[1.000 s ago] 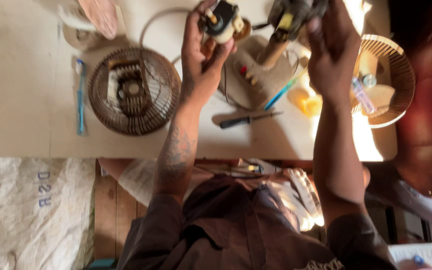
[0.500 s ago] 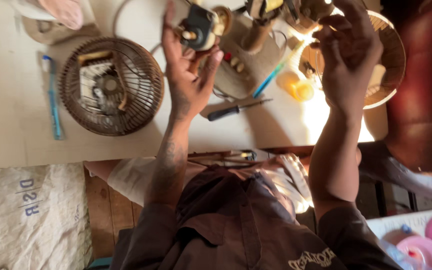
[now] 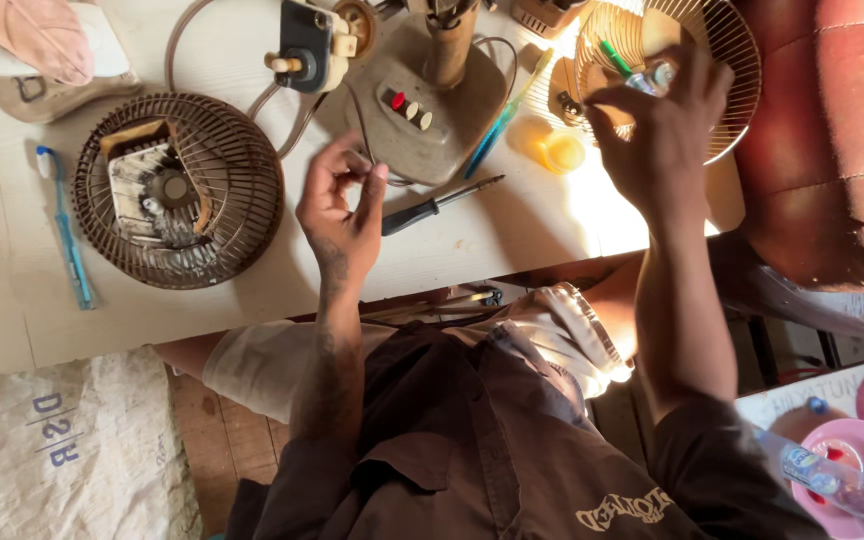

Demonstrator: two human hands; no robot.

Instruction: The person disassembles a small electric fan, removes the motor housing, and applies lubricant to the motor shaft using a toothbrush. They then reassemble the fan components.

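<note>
A brown wire fan guard lies flat on the pale desk, with a dusty metal part resting inside it. Just to its left lies a blue toothbrush — parallel to the guard's edge. A pink cloth is bundled at the far corner. A yellow cap sits in the sunlit patch. Below the desk, a white sack covers the floor — and pink plastic lids sit off at the lower edge.
</note>
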